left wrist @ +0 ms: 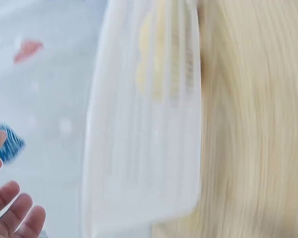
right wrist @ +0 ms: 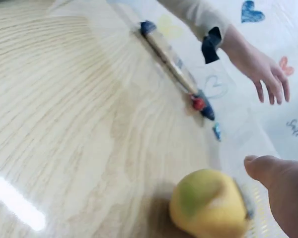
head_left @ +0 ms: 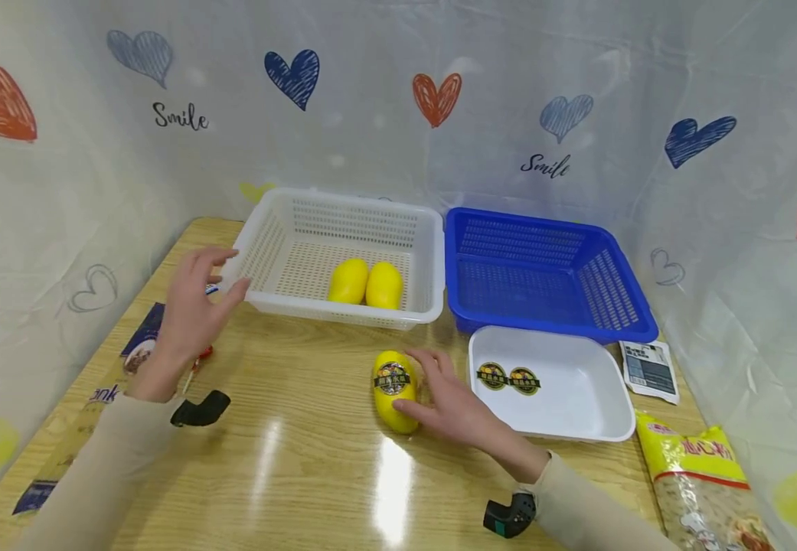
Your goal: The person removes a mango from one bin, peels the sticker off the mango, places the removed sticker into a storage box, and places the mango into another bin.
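A yellow fruit [head_left: 394,390] with a round dark sticker lies on the wooden table [head_left: 302,474]. My right hand [head_left: 442,398] rests against its right side with the fingers loosely extended. In the right wrist view the thumb [right wrist: 283,188] sits just beside the fruit [right wrist: 208,208] without wrapping it. My left hand [head_left: 194,306] hovers open, fingers spread, by the left corner of the white basket [head_left: 343,310]. It holds nothing. Two more yellow fruits [head_left: 348,281] [head_left: 384,285] lie side by side in that basket. The left wrist view is blurred, showing the basket [left wrist: 144,148] and my fingertips [left wrist: 15,218].
An empty blue basket [head_left: 550,330] stands right of the white one. In front of it sits a white tray [head_left: 577,390] with two stickers [head_left: 491,376]. A small packet [head_left: 649,370] and a yellow bag [head_left: 701,482] lie at the right edge. Flat packaging [head_left: 139,344] lies at the left.
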Motion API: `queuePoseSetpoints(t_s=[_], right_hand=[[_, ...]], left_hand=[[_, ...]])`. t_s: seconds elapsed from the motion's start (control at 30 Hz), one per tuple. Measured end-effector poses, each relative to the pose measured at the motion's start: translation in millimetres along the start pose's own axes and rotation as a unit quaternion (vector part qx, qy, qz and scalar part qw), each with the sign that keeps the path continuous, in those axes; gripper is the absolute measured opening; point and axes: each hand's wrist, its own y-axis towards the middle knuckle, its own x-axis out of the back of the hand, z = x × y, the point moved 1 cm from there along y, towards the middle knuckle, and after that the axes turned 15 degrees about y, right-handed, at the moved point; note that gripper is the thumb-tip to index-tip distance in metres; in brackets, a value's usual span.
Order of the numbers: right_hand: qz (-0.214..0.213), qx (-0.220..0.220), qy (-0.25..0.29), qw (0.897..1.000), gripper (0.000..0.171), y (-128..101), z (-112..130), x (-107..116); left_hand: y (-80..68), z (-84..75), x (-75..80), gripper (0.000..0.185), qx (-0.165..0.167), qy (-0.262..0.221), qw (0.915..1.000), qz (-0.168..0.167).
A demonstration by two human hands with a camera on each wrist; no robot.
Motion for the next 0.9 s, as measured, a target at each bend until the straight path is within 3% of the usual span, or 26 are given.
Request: queuePoseSetpoints(t_s=[0.07,0.1,0.17,0.23,0.3,0.4,0.47,0.63,0.77,0.83,0.9], right_hand=[[0.004,0.022,-0.02,1.0,0.074,-1.9,5.1,5.5],[0.007,0.032,-0.027,0.999,0.072,-2.4,7.1,8.1],[0.015,0.049,-0.035,0.998,0.066,-2.3,9.6,12.3],[0.024,0.06,-0.032,0.997,0.059,-0.7,10.1,14.8],[0.031,0.06,-0.019,0.998,0.054,2.1,8.2,15.2],[0.038,0.06,-0.001,0.997,0.052,7.5,4.1,12.2],[0.037,0.062,-0.004,0.997,0.052,11.1,1.6,9.3],[0.03,0.058,-0.03,0.997,0.05,17.9,1.6,4.2],[0.025,0.039,-0.016,0.999,0.048,19.7,1.5,1.2],[0.021,0.036,-0.006,0.999,0.045,19.9,1.2,-0.5],[0.015,0.039,0.004,0.999,0.038,20.1,0.9,-2.5]], left_hand=[[-10.6,-17.7,-9.6,0.038,-0.041,-0.022,0.9989,-0.01],[-17.0,-25.8,-16.9,0.036,-0.058,-0.038,0.9976,0.005],[-31.9,-42.5,-34.0,0.037,-0.069,-0.086,0.9913,0.071],[-49.7,-57.7,-54.2,0.042,-0.063,-0.14,0.9766,0.151],[-67.8,-71.8,-73.9,0.054,-0.038,-0.179,0.9566,0.227],[-91.0,-89.5,-99.4,0.07,-0.01,-0.219,0.9335,0.283],[-100.0,-98.5,-111.4,0.077,0.004,-0.229,0.9274,0.295],[-106.1,-107.4,-127.4,0.08,0.036,-0.262,0.9235,0.278],[-104.7,-107.1,-130.4,0.082,0.074,-0.305,0.9089,0.275],[-103.7,-106.3,-130.6,0.083,0.078,-0.298,0.91,0.278],[-102.2,-106.6,-129.7,0.084,0.07,-0.275,0.9175,0.279]])
